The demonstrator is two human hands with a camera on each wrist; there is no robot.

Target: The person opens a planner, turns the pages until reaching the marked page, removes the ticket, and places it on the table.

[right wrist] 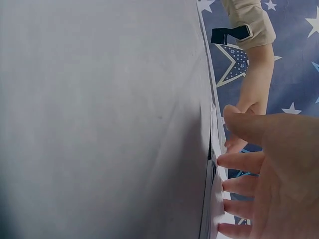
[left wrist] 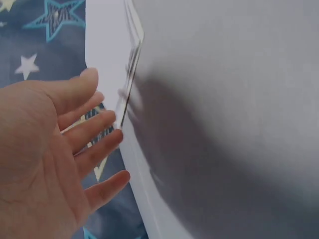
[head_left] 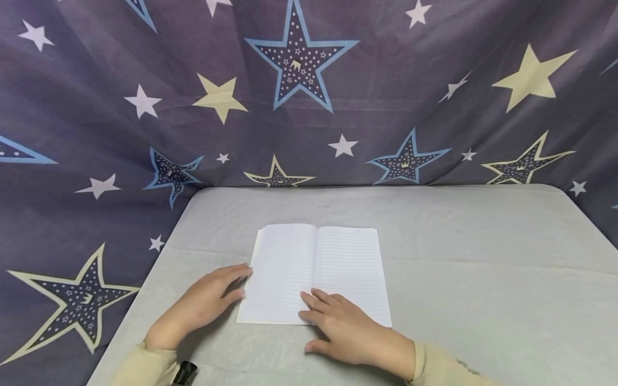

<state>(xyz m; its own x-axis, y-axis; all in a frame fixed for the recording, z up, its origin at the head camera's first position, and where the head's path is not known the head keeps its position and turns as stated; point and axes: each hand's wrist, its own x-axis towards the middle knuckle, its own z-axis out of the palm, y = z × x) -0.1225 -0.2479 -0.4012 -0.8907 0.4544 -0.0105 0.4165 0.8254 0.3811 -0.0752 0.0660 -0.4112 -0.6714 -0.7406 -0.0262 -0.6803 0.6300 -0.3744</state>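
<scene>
An open notebook (head_left: 345,262) with lined white pages lies flat on the grey-covered table. At its left edge, my left hand (head_left: 207,297) rests with fingers extended, fingertips right at the page border. My right hand (head_left: 345,327) lies over the lower middle of the spread, fingers straight on the right page near the fold, its thumb off the bottom edge. In the left wrist view the notebook's page edges (left wrist: 132,59) show beside the spread fingers of the left hand. The right wrist view shows the right fingertips along the notebook's edge (right wrist: 215,199).
The table (head_left: 483,279) has a light grey cloth and rounded far corners. A dark curtain (head_left: 367,80) printed with stars hangs behind it and along the left side. A black band (head_left: 185,372) sits at the left sleeve.
</scene>
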